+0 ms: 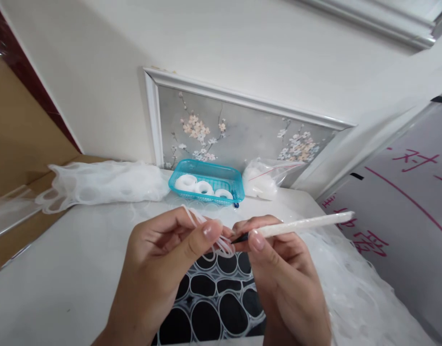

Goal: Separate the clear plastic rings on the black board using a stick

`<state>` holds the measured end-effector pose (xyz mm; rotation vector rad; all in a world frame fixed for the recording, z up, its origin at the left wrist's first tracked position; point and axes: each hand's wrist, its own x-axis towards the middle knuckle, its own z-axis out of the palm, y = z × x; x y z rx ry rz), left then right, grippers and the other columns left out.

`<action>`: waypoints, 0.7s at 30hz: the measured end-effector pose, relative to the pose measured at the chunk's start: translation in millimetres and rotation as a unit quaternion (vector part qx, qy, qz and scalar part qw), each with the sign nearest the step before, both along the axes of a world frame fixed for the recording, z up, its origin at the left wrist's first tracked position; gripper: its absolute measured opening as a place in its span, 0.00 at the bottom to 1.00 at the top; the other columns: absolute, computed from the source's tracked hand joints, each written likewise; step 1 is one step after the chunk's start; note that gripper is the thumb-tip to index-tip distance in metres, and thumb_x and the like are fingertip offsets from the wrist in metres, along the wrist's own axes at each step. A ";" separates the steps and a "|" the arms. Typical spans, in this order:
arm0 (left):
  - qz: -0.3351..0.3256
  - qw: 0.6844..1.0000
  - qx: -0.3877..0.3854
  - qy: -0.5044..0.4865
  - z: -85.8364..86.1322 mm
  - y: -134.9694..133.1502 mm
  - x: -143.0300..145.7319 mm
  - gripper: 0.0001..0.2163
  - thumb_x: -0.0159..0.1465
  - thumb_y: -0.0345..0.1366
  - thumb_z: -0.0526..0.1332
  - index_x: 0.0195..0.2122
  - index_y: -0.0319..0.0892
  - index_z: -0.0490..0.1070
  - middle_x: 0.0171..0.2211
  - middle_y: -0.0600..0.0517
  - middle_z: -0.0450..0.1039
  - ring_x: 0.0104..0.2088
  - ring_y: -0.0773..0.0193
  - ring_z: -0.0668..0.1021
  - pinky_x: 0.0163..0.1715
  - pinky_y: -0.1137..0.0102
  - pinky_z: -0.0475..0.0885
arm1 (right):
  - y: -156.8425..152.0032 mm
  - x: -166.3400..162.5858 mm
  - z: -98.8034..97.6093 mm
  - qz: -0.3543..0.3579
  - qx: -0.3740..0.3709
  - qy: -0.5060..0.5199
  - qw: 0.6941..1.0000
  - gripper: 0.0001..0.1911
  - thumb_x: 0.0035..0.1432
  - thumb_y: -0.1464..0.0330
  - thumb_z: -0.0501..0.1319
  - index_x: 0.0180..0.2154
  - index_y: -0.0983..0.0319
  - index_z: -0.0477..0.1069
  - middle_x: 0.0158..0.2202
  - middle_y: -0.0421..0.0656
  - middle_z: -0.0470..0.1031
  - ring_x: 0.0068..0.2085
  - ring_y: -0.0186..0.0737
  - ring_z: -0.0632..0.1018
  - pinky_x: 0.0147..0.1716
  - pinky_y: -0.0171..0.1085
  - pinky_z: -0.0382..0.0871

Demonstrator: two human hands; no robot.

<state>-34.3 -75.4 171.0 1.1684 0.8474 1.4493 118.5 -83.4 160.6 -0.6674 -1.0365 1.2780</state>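
My left hand (163, 262) is closed, pinching a small bunch of thin white loops of netting (215, 238) between thumb and fingers. My right hand (282, 269) is closed on a slim white rod-like tool (307, 224) with a dark tip; that tip touches the loops just right of my left thumb. Under both hands lies white open-mesh netting (213, 302), its holes showing black. A turquoise plastic basket (206, 185) with three white rings inside sits on the table behind my hands.
A heap of white netting (101, 185) lies at the table's back left. A clear zip bag of white pieces (266, 178) rests right of the basket. More netting (354, 288) drapes over the table's right side. A white board with red writing (404, 202) stands right.
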 end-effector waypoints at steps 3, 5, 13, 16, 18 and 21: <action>-0.007 1.000 0.006 0.002 0.0 0.0 -0.4 0.11 0.63 0.44 0.70 0.26 0.47 0.76 0.28 0.56 0.78 0.30 0.68 0.79 0.32 0.76 0.76 | 0.0 0.0 1.6 -0.004 -0.002 -0.002 1.000 0.04 0.61 0.63 0.67 0.37 0.54 0.81 0.35 0.41 0.82 0.35 0.40 0.82 0.38 0.39 0.78; -0.007 1.000 0.011 0.003 0.6 0.3 -0.4 0.11 0.63 0.44 0.69 0.27 0.47 0.77 0.29 0.56 0.79 0.30 0.68 0.79 0.33 0.74 0.77 | -0.6 0.2 1.7 -0.005 0.000 -0.003 1.000 0.04 0.61 0.63 0.68 0.37 0.53 0.81 0.36 0.41 0.82 0.36 0.40 0.83 0.38 0.40 0.79; 0.004 1.000 0.021 0.009 1.3 2.3 -2.0 0.10 0.65 0.44 0.68 0.28 0.47 0.76 0.30 0.57 0.79 0.33 0.66 0.81 0.36 0.73 0.78 | -1.3 -1.2 0.0 -0.092 0.024 -0.018 0.995 0.04 0.62 0.63 0.66 0.37 0.51 0.82 0.37 0.40 0.83 0.40 0.42 0.83 0.44 0.43 0.77; 0.010 1.000 0.016 0.009 6.1 0.8 -1.8 0.10 0.64 0.44 0.68 0.29 0.48 0.75 0.31 0.57 0.80 0.35 0.66 0.81 0.39 0.73 0.78 | -0.3 -1.5 1.8 -0.121 0.051 0.010 0.991 0.04 0.62 0.64 0.67 0.34 0.50 0.82 0.35 0.39 0.82 0.42 0.42 0.82 0.47 0.43 0.75; 0.018 1.000 0.014 0.020 10.5 -1.0 -1.0 0.10 0.64 0.44 0.69 0.27 0.48 0.75 0.27 0.57 0.79 0.32 0.65 0.81 0.35 0.72 0.78 | 0.2 -1.4 3.5 -0.097 0.044 0.022 0.994 0.05 0.62 0.62 0.67 0.33 0.51 0.81 0.33 0.39 0.82 0.40 0.41 0.83 0.45 0.43 0.76; 0.002 0.998 0.009 0.057 15.5 -4.3 -0.4 0.12 0.63 0.43 0.68 0.23 0.48 0.75 0.18 0.57 0.73 0.21 0.67 0.76 0.26 0.72 0.74 | 0.6 -1.9 5.4 -0.028 0.019 0.026 0.999 0.08 0.64 0.59 0.64 0.35 0.51 0.82 0.35 0.41 0.83 0.41 0.44 0.83 0.45 0.45 0.76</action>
